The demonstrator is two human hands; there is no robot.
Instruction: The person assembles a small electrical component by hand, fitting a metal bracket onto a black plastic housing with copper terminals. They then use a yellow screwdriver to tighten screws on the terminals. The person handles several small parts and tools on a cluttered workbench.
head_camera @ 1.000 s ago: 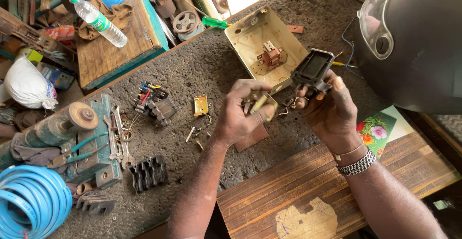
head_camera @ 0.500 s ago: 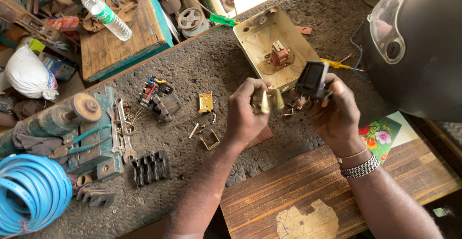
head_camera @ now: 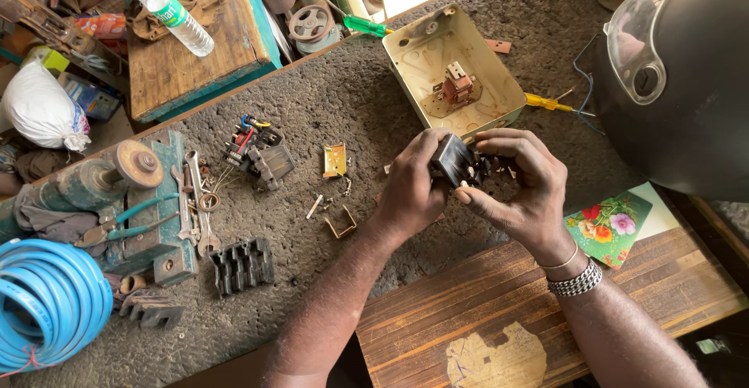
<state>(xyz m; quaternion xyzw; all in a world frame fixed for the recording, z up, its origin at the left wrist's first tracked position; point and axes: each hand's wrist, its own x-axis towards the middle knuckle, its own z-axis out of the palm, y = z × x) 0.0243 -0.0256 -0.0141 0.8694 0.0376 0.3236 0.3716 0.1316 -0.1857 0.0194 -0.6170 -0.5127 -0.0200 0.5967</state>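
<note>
Left to right: a blue hose coil (head_camera: 43,302), a green vise (head_camera: 129,201), a black block (head_camera: 242,265) and a brass clip (head_camera: 335,159) lie on the bench (head_camera: 328,107). The left hand (head_camera: 411,189) and right hand (head_camera: 521,186) hold 1 black switch part (head_camera: 454,159) above the bench, both grips clenched on it. A slip could drop small pieces among the loose screws (head_camera: 316,204). The open metal box (head_camera: 452,76) and dark helmet (head_camera: 686,83) crowd the right.

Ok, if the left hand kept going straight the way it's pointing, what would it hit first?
The left hand points up-right; beyond the small black block it grips, it would probably meet the open cream metal box first.
</note>
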